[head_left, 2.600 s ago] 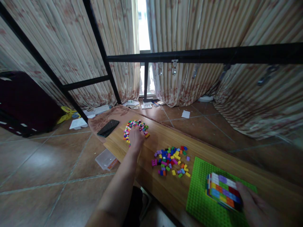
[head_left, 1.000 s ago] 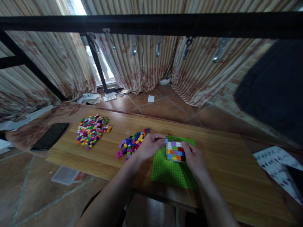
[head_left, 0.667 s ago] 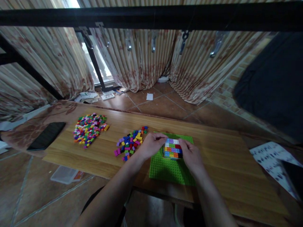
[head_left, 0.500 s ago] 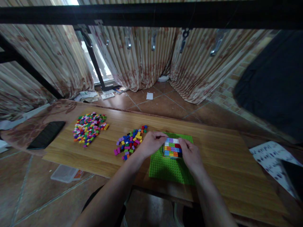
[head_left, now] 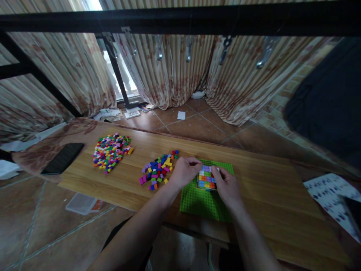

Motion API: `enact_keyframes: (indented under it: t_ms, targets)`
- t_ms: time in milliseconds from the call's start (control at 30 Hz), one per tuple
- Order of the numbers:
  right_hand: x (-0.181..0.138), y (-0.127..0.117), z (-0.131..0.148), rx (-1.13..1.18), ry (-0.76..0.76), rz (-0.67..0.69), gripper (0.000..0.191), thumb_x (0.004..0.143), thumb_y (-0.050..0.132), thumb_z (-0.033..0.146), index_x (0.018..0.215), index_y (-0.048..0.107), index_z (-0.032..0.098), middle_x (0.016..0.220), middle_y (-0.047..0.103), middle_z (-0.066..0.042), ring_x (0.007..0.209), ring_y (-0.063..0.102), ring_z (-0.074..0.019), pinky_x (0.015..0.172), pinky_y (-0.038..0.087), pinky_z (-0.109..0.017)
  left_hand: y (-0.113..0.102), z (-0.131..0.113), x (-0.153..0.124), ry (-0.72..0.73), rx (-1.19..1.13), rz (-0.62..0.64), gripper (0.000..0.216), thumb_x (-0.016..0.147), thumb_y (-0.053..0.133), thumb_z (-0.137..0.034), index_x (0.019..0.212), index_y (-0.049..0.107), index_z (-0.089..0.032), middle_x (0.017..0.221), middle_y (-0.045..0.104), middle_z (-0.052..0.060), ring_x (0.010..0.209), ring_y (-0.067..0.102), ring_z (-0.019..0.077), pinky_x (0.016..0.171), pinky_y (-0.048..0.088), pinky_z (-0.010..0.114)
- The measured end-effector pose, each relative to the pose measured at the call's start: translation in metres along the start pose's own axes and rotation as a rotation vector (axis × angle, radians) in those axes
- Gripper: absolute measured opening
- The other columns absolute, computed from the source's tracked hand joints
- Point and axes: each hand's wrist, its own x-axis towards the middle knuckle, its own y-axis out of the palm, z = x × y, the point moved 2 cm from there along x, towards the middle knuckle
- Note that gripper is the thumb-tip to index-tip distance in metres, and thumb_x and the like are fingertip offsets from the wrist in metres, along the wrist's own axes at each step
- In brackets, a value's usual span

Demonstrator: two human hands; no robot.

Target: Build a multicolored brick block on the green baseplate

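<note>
A block of stacked coloured bricks (head_left: 206,178) stands on a green baseplate (head_left: 197,203) on the wooden table (head_left: 267,195). My left hand (head_left: 184,171) curls over the block's left top edge, fingers pinched on it. Gripping the block's right side is my right hand (head_left: 227,184), fingers closed. A pile of larger loose bricks (head_left: 158,174) lies just left of my left hand. Farther left lies a second pile of smaller bricks (head_left: 111,152).
A black phone (head_left: 62,158) lies at the table's left end. Printed paper (head_left: 332,195) sits at the right end. A black metal bar (head_left: 180,22) crosses overhead, curtains hang behind. A clear plastic box (head_left: 81,204) and scattered papers lie on the tiled floor.
My left hand came back from the far small-brick pile to the brick block. In the last second both hands closed in tighter over the block's top.
</note>
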Motion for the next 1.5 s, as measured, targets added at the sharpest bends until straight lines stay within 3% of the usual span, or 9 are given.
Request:
enact_keyframes:
  t_ms: [200,433,733,867,1033,1167,1500]
  targets:
    - [-0.002,0.006,0.010,-0.182,0.043,-0.044,0.054,0.080,0.051,0.065,0.093,0.071,0.018,0.084,0.074,-0.011,0.080,0.067,-0.0272,0.072,0.045,-0.035,0.002,-0.001,-0.001,-0.014,0.029,-0.039,0.017,0.072,0.058,-0.020,0.071,0.074,-0.013,0.066,0.068,0.000,0.060,0.056,0.0107,0.057,0.043,0.020]
    - [0.008,0.012,-0.004,-0.078,0.172,-0.036,0.057,0.070,0.060,0.067,0.096,0.072,0.018,0.087,0.075,-0.010,0.079,0.068,-0.0263,0.071,0.050,-0.036,0.007,0.007,-0.002,-0.050,-0.067,-0.046,0.015,0.073,0.059,-0.020,0.069,0.072,-0.013,0.060,0.063,-0.002,0.056,0.051,0.0093,0.055,0.040,0.020]
    - [0.007,0.011,-0.004,-0.102,0.178,-0.041,0.061,0.069,0.060,0.067,0.100,0.072,0.016,0.084,0.074,-0.010,0.077,0.069,-0.0275,0.068,0.050,-0.036,0.014,0.002,-0.009,-0.349,-0.390,-0.050,0.007,0.072,0.062,-0.016,0.069,0.067,-0.013,0.050,0.051,-0.005,0.046,0.044,0.0075,0.050,0.038,0.021]
    - [0.006,0.006,-0.002,-0.158,0.200,0.008,0.061,0.072,0.057,0.067,0.103,0.071,0.017,0.084,0.074,-0.011,0.077,0.068,-0.0276,0.068,0.049,-0.036,0.018,0.008,-0.008,-0.284,-0.369,-0.065,0.010,0.073,0.062,-0.017,0.076,0.071,-0.013,0.054,0.052,-0.004,0.050,0.043,0.0074,0.053,0.039,0.021]
    - [0.004,0.000,-0.002,-0.178,0.213,0.025,0.058,0.071,0.058,0.066,0.099,0.072,0.017,0.082,0.074,-0.010,0.079,0.068,-0.0297,0.069,0.049,-0.037,0.019,0.017,-0.006,-0.134,-0.178,-0.034,0.022,0.078,0.057,-0.024,0.086,0.074,-0.013,0.070,0.064,0.001,0.060,0.050,0.0097,0.059,0.043,0.021]
    - [0.002,-0.003,0.002,-0.051,0.225,0.022,0.056,0.070,0.059,0.064,0.100,0.072,0.019,0.086,0.075,-0.007,0.081,0.069,-0.0276,0.069,0.051,-0.035,0.015,0.010,-0.009,-0.084,-0.020,0.005,0.031,0.083,0.052,-0.029,0.094,0.074,-0.011,0.077,0.067,0.003,0.066,0.053,0.0112,0.062,0.043,0.022]
    - [0.002,-0.004,0.000,-0.047,0.223,-0.045,0.050,0.069,0.061,0.060,0.096,0.073,0.020,0.089,0.075,-0.007,0.088,0.069,-0.0288,0.072,0.052,-0.035,0.007,-0.006,-0.018,-0.026,0.234,0.072,0.037,0.088,0.043,-0.028,0.104,0.073,-0.014,0.087,0.070,0.004,0.073,0.058,0.0131,0.070,0.048,0.022]
